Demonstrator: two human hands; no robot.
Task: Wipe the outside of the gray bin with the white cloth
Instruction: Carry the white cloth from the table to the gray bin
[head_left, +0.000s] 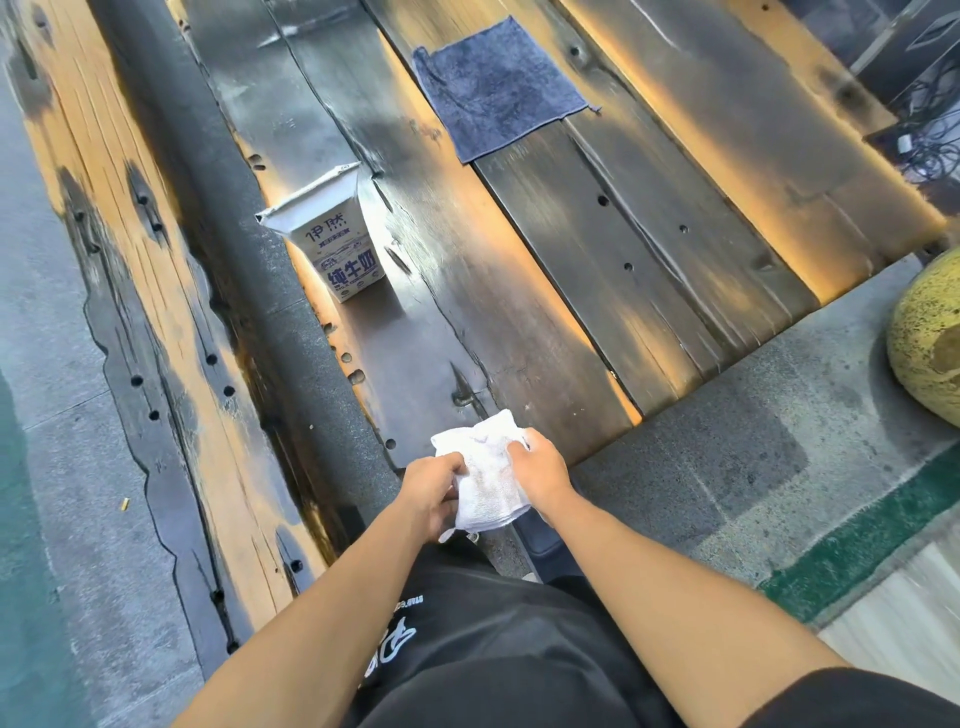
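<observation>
**Cloth in both hands, no gray bin in view yet**

We are holding the white cloth (488, 478) bunched between both hands, close to our body at the near edge of the wooden worktop (597, 291). The left hand (431, 488) is closing its fingers (454, 465) on the cloth's left side, and the right hand (540, 467) is pinching the right side, so the cloth's long axis is running from near to far between them. Neither hand is nearer to anything we could call the target: we are seeing no gray bin anywhere in this view, so we cannot tell which way it lies from the fingers. What is lying ahead is a milk carton (332, 234) standing upright on the worktop, far and to the left, and a dark blue cloth (498, 88) spread flat, farther off and to the right. We are judging that the bin must be found first, likely by turning the head, before any wiping can start
</observation>
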